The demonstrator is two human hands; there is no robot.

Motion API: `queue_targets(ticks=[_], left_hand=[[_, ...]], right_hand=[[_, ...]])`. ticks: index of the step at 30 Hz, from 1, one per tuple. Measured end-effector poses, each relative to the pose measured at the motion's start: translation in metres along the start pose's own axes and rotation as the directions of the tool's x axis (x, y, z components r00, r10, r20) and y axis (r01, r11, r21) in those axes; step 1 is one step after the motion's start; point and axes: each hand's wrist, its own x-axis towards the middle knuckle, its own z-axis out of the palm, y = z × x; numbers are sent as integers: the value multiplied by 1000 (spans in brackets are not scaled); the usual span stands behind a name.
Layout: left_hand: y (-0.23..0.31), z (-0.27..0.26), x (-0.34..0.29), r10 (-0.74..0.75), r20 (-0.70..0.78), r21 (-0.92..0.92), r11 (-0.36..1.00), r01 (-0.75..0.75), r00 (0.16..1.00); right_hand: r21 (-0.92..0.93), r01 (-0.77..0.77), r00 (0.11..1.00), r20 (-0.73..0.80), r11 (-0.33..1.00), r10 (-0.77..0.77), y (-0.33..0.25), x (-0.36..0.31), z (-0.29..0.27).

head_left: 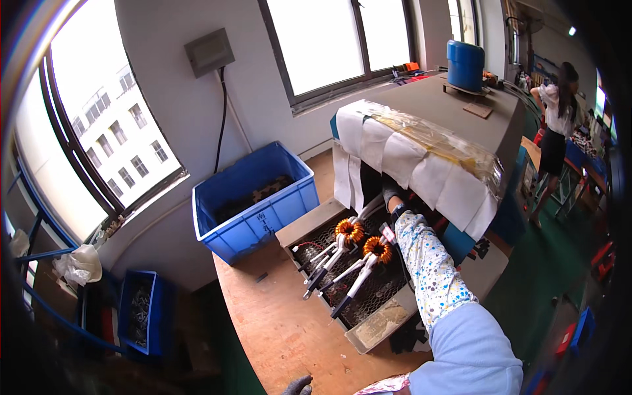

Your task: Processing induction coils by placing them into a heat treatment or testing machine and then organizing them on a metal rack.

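My right arm, in a spotted sleeve, reaches under the white cloth flaps (395, 155) at the mouth of a box-shaped machine (434, 99). The dark-gloved right hand (391, 189) is partly in the opening, its fingers hidden. Two ring-shaped copper-wound coils, a farther one (349, 230) and a nearer one (377, 250), lie side by side on the mesh belt (385, 289) before the opening. Their white-sleeved leads end in dark tips and point toward me. At the bottom edge, my left hand (297, 387), in a grey glove, shows only its fingertips, slightly apart and holding nothing visible.
A large blue crate (257, 227) with dark contents stands left of the belt on the wooden tabletop (263, 309). A smaller blue bin (153, 316) sits lower left. On top of the machine is a blue cylinder (465, 66). Another person (558, 125) stands at far right.
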Motion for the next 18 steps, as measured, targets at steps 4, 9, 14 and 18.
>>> queue_targets(ticks=[4,9,14,18], left_hand=[[14,-8,-5,-70,-99,42,996,74,993],[22,-3,37,36,-14,99,995,-34,999],[37,3,49,114,85,176,976,-128,990],[29,-2,38,117,105,159,978,-133,988]], right_hand=[[-3,163,986,-20,987,-163,-11,-28,69],[44,367,903,-256,929,-344,-12,-53,25],[25,562,741,-459,827,-490,-33,-109,-12],[-11,712,566,-584,702,-583,27,-160,21]])
